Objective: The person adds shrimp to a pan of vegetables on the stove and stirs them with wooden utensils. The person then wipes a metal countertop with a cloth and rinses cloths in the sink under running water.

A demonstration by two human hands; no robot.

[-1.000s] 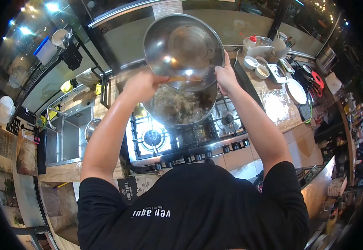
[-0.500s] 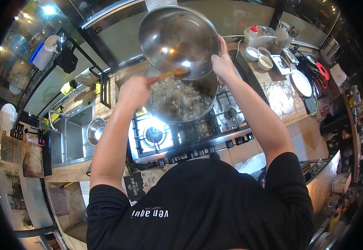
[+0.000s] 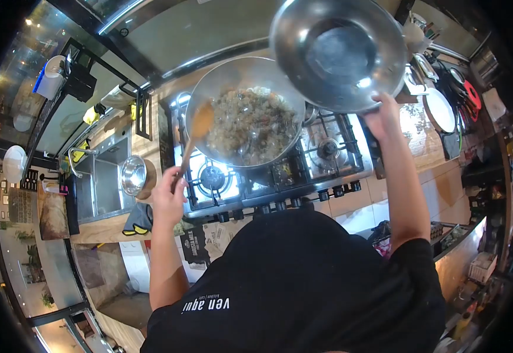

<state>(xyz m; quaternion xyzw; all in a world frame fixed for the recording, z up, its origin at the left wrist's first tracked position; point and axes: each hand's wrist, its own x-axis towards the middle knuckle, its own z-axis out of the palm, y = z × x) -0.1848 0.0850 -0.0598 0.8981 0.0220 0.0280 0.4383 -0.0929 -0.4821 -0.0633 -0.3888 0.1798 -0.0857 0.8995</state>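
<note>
My left hand (image 3: pixel 168 197) is closed around the handle of a wooden spoon (image 3: pixel 201 120), whose head hangs over the left side of a large pan (image 3: pixel 224 69). Chopped, brownish food (image 3: pixel 253 120) fills the middle of this pan, which sits on the gas stove (image 3: pixel 359 144). My right hand (image 3: pixel 384 115) grips the rim of a big metal bowl (image 3: pixel 342 53), tilted with its inside facing me, up and to the right of the pan. The bowl's inside looks bare apart from a few small specks.
Left of the stove, a small steel bowl (image 3: pixel 133 175) stands beside the sink (image 3: pixel 108 185). On the right counter lie a white plate (image 3: pixel 440 110) and a red-handled utensil (image 3: pixel 472 94). Burner grates (image 3: pixel 329 150) show at the stove's right side.
The metal bowl has moved right, away from above the pan, in my right hand. My left hand has drawn back down and left with the spoon, uncovering the food.
</note>
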